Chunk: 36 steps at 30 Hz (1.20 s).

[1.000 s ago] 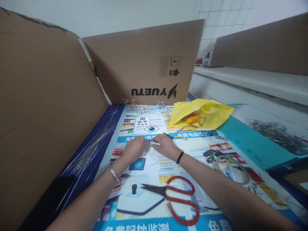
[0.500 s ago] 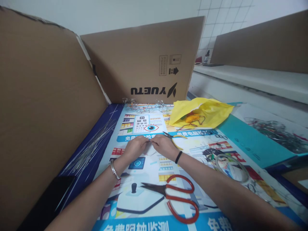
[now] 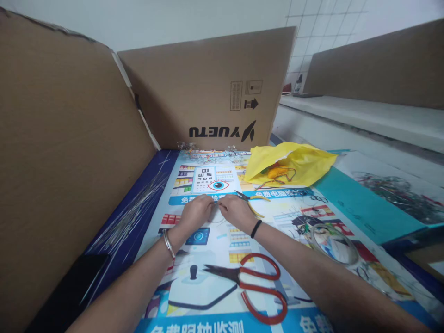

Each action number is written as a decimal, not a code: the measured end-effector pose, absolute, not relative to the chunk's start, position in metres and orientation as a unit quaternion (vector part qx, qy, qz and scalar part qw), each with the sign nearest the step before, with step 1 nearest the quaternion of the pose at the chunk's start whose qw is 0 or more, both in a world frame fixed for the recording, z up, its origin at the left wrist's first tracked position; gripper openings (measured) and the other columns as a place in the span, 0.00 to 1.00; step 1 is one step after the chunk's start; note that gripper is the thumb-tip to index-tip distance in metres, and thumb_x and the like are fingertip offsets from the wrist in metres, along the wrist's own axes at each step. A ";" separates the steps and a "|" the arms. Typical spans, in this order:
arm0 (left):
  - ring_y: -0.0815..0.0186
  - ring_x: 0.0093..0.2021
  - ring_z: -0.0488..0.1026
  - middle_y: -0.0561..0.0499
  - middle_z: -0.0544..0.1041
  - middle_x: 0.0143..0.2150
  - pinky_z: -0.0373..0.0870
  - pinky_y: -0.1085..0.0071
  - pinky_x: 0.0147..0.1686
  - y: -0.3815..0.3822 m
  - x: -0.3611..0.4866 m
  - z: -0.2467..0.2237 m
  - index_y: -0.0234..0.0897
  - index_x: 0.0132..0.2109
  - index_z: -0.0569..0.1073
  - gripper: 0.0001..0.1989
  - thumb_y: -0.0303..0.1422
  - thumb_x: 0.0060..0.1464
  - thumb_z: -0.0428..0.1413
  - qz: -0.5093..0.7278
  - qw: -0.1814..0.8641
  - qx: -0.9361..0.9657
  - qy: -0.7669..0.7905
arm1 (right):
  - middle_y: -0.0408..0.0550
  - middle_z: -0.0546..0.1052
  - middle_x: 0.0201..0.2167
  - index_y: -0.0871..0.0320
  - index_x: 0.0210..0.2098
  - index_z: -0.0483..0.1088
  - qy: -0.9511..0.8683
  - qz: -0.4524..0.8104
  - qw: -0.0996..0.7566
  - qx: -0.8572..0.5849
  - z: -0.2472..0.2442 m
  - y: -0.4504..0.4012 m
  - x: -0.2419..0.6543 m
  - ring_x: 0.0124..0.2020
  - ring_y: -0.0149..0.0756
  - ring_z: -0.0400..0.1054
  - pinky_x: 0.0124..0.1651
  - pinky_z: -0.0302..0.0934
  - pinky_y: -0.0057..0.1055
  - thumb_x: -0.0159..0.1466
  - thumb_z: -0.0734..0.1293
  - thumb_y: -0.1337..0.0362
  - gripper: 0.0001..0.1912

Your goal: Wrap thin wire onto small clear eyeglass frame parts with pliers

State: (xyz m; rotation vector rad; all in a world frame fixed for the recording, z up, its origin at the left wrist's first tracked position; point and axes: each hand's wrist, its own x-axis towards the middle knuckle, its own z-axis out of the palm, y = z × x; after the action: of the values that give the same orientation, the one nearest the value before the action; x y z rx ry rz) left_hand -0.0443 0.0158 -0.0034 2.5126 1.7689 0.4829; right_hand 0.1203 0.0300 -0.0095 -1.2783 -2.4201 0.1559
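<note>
I have the fingertips of the left hand (image 3: 197,212) and right hand (image 3: 237,212) nearly together, both pinched on a thin strand (image 3: 218,221) that curves toward the near side. From afar I judge this step fine two-handed work, the next move calling for small, steady pressure. Pliers (image 3: 244,197) lie just right, scissors (image 3: 238,276) nearer, a yellow bag (image 3: 312,166) far right

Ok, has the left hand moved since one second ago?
Yes: the left hand has shifted slightly rightward, towards the right hand, judged against the printed eye.
</note>
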 end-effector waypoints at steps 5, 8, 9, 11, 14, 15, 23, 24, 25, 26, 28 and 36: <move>0.65 0.35 0.68 0.50 0.72 0.34 0.60 0.72 0.32 0.020 -0.043 -0.006 0.38 0.33 0.69 0.08 0.29 0.55 0.45 0.125 -0.010 0.804 0.580 | 0.48 0.72 0.31 0.60 0.31 0.68 -0.868 0.033 0.164 -0.468 -0.007 0.029 0.117 0.36 0.34 0.64 0.37 0.54 0.26 0.62 0.56 0.68 0.11; 0.65 0.35 0.68 0.49 0.71 0.33 0.60 0.72 0.33 0.021 -0.042 -0.008 0.38 0.33 0.69 0.08 0.28 0.55 0.45 0.123 -0.019 0.812 0.570 | 0.49 0.72 0.32 0.61 0.33 0.69 -0.882 0.038 0.152 -0.445 -0.005 0.030 0.117 0.37 0.34 0.64 0.40 0.54 0.27 0.63 0.55 0.69 0.12; 0.65 0.35 0.68 0.50 0.71 0.33 0.60 0.72 0.33 0.022 -0.042 -0.009 0.38 0.33 0.69 0.08 0.27 0.54 0.45 0.126 -0.021 0.816 0.563 | 0.50 0.72 0.32 0.61 0.33 0.69 -0.884 0.039 0.150 -0.441 -0.005 0.030 0.117 0.37 0.34 0.64 0.40 0.54 0.27 0.63 0.55 0.69 0.12; 0.65 0.35 0.68 0.50 0.71 0.33 0.60 0.72 0.33 0.022 -0.042 -0.010 0.38 0.33 0.69 0.08 0.27 0.54 0.46 0.136 -0.019 0.816 0.561 | 0.50 0.72 0.32 0.61 0.33 0.69 -0.881 0.036 0.153 -0.447 -0.006 0.031 0.116 0.37 0.34 0.64 0.40 0.54 0.27 0.63 0.55 0.69 0.12; 0.65 0.35 0.68 0.50 0.72 0.34 0.60 0.73 0.32 0.024 -0.045 -0.010 0.38 0.34 0.69 0.08 0.29 0.54 0.46 0.165 0.022 0.804 0.571 | 0.49 0.73 0.31 0.60 0.31 0.69 -0.870 0.046 0.178 -0.457 -0.007 0.033 0.117 0.36 0.34 0.65 0.39 0.54 0.27 0.63 0.56 0.66 0.12; 0.66 0.35 0.68 0.51 0.72 0.34 0.61 0.73 0.32 0.025 -0.048 -0.010 0.38 0.34 0.69 0.08 0.30 0.55 0.46 0.185 0.046 0.801 0.568 | 0.49 0.73 0.31 0.60 0.31 0.69 -0.868 0.060 0.192 -0.455 -0.008 0.035 0.119 0.35 0.33 0.65 0.38 0.54 0.27 0.64 0.56 0.65 0.13; 0.67 0.35 0.69 0.52 0.74 0.33 0.62 0.73 0.35 0.027 -0.087 0.005 0.38 0.33 0.71 0.08 0.34 0.54 0.48 0.287 0.114 0.755 0.578 | 0.45 0.75 0.32 0.58 0.32 0.72 -0.829 0.221 0.280 -0.430 -0.004 0.045 0.142 0.34 0.31 0.67 0.37 0.58 0.26 0.59 0.60 0.70 0.09; 0.67 0.33 0.69 0.53 0.74 0.31 0.61 0.73 0.33 0.026 -0.088 0.007 0.38 0.31 0.71 0.09 0.34 0.53 0.48 0.271 0.114 0.755 0.586 | 0.45 0.75 0.32 0.58 0.33 0.73 -0.833 0.238 0.273 -0.418 -0.004 0.046 0.145 0.34 0.31 0.67 0.37 0.58 0.26 0.57 0.62 0.70 0.09; 0.67 0.32 0.68 0.53 0.74 0.30 0.60 0.73 0.32 0.024 -0.087 0.008 0.38 0.31 0.71 0.09 0.35 0.53 0.49 0.254 0.116 0.757 0.591 | 0.44 0.75 0.31 0.58 0.33 0.73 -0.838 0.250 0.265 -0.406 -0.004 0.047 0.147 0.33 0.31 0.67 0.36 0.59 0.26 0.55 0.63 0.71 0.09; 0.67 0.31 0.68 0.53 0.74 0.29 0.60 0.73 0.30 0.022 -0.085 0.009 0.38 0.30 0.71 0.09 0.36 0.52 0.49 0.239 0.118 0.758 0.595 | 0.44 0.75 0.31 0.58 0.33 0.73 -0.844 0.257 0.259 -0.394 -0.004 0.047 0.148 0.32 0.30 0.67 0.35 0.59 0.25 0.54 0.64 0.71 0.09; 0.67 0.30 0.68 0.53 0.74 0.28 0.59 0.73 0.29 0.017 -0.078 0.008 0.38 0.30 0.71 0.09 0.38 0.51 0.50 0.216 0.120 0.760 0.601 | 0.44 0.74 0.30 0.57 0.34 0.74 -0.857 0.253 0.255 -0.369 -0.005 0.048 0.148 0.31 0.30 0.66 0.35 0.59 0.25 0.52 0.66 0.71 0.09; 0.65 0.34 0.70 0.51 0.75 0.32 0.59 0.73 0.33 0.011 -0.061 0.002 0.39 0.31 0.72 0.06 0.32 0.51 0.50 0.181 0.084 0.767 0.610 | 0.45 0.72 0.30 0.57 0.30 0.74 -0.888 0.211 0.241 -0.330 -0.013 0.051 0.146 0.33 0.31 0.65 0.38 0.57 0.26 0.57 0.65 0.67 0.05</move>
State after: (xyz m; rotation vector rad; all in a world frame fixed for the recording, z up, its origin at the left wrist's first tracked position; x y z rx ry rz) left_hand -0.0606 0.0109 0.0015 2.2898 1.8194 0.5412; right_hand 0.1461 0.0510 -0.0125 -0.9012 -2.4288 0.5772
